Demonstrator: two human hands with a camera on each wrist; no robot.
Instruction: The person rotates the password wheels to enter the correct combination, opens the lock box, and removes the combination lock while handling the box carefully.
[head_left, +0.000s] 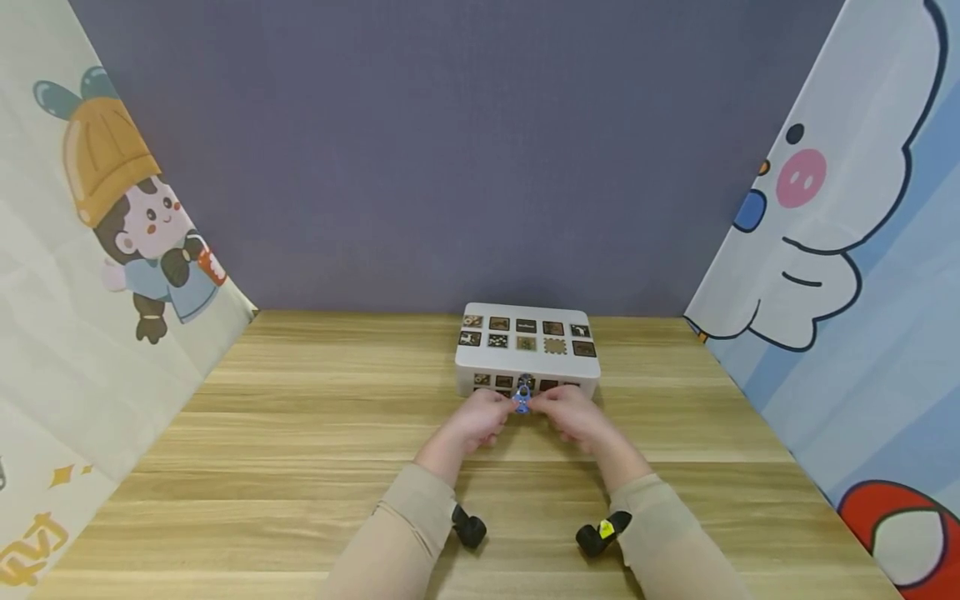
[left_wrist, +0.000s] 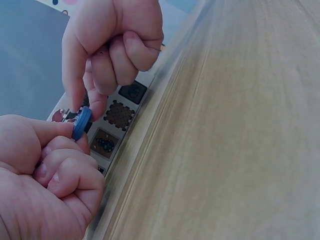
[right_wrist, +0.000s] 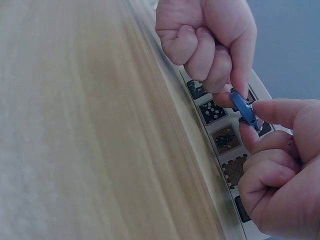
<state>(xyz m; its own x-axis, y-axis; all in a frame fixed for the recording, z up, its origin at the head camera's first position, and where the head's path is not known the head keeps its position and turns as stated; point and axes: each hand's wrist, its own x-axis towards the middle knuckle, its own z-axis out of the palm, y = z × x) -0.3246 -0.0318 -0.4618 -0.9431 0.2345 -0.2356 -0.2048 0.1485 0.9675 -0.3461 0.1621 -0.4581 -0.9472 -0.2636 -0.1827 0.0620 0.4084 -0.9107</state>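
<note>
A small blue padlock (head_left: 522,402) hangs at the front clasp (head_left: 527,381) of a white box (head_left: 531,360) printed with square pictures. My left hand (head_left: 482,419) pinches the padlock's left side between thumb and index finger, other fingers curled. From the other side my right hand (head_left: 573,414) pinches it the same way. In the left wrist view the blue padlock (left_wrist: 82,123) is edge-on between both hands' fingertips. The right wrist view shows the padlock (right_wrist: 243,107) too, close against the box front (right_wrist: 225,140); whether its shackle is closed I cannot tell.
The box stands at the back of a wooden table (head_left: 337,433), near a grey-purple panel (head_left: 465,158). Cartoon-printed sheets (head_left: 60,275) flank the table on both sides. A black device is strapped at each sleeve cuff.
</note>
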